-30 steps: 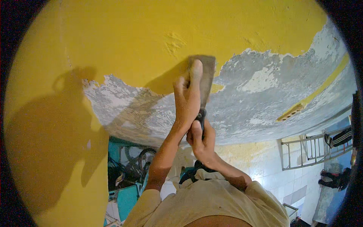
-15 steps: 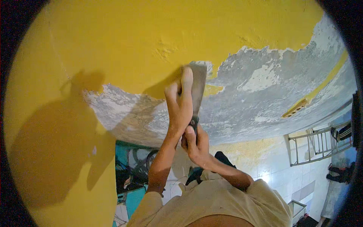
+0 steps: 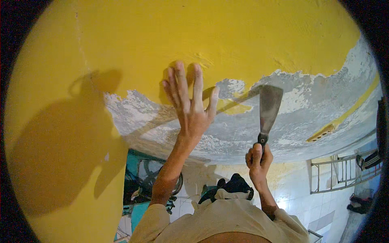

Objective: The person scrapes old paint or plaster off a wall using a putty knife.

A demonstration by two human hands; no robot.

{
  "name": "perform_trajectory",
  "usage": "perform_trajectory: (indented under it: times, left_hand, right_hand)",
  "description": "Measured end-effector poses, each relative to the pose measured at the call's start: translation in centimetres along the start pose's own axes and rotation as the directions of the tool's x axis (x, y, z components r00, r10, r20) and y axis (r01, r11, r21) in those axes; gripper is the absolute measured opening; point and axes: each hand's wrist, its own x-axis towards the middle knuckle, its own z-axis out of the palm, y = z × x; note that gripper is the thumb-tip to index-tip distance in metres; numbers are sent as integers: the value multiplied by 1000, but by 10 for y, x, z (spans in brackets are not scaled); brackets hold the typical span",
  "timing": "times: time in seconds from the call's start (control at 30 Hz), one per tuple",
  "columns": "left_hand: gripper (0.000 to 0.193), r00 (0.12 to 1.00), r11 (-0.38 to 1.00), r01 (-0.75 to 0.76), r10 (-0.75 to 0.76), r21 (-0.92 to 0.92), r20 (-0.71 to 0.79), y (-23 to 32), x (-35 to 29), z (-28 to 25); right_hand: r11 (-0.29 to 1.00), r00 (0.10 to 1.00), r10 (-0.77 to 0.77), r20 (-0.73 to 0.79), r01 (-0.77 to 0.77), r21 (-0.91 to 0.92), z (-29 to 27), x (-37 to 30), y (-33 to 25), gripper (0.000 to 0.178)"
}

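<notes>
My left hand (image 3: pixel 191 109) is spread against the wall with its fingers apart. Its fingertips lie on the yellow paint (image 3: pixel 133 44), just above the ragged paint edge, and it holds nothing. My right hand (image 3: pixel 259 162) grips the dark handle of a putty knife (image 3: pixel 270 106), whose wide metal blade points up in front of the bare grey plaster (image 3: pixel 227 133). Whether the blade touches the wall I cannot tell. Between my hands, a small scraped patch (image 3: pixel 231 87) shows white and grey inside the yellow, above a leftover yellow strip (image 3: pixel 239 107).
A narrow yellow band (image 3: pixel 348 113) crosses the plaster at right. Below, a metal ladder (image 3: pixel 342 172) lies toward the right over the pale tiled floor (image 3: pixel 293 202). Dark clutter with a wheel (image 3: pixel 176 184) is at lower left. My shadow (image 3: pixel 69 146) falls on the left wall.
My left hand has left the blade and now lies spread on the wall. My right hand has moved right with the putty knife, away from the scraped patch.
</notes>
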Motion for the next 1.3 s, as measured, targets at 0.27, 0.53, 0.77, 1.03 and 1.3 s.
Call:
perform_trajectory:
  times: [0.27,0.53,0.77,1.03,1.3]
  left_hand:
    - [60,984,995,-82,72,54,161,-1,-30,8]
    - [19,826,627,534,-242,-567,510,38,-159,24]
    - [32,609,315,784,-227,-535,760,62,-131,51]
    - [39,491,296,853,-179,-430,852,74,-99,48]
    - [42,632,384,754,-206,-533,747,85,-62,51]
  right_hand:
    - [990,990,127,59,-123,-75,-13,-24,34,29]
    - [988,980,77,183,-51,-144,-26,-38,94,22]
    - [990,970,136,202,-138,-4,-1,-37,136,18]
    - [969,990,122,68,-134,208,18,-29,129,35]
    - [995,999,16,29,-18,97,20,0,99,37]
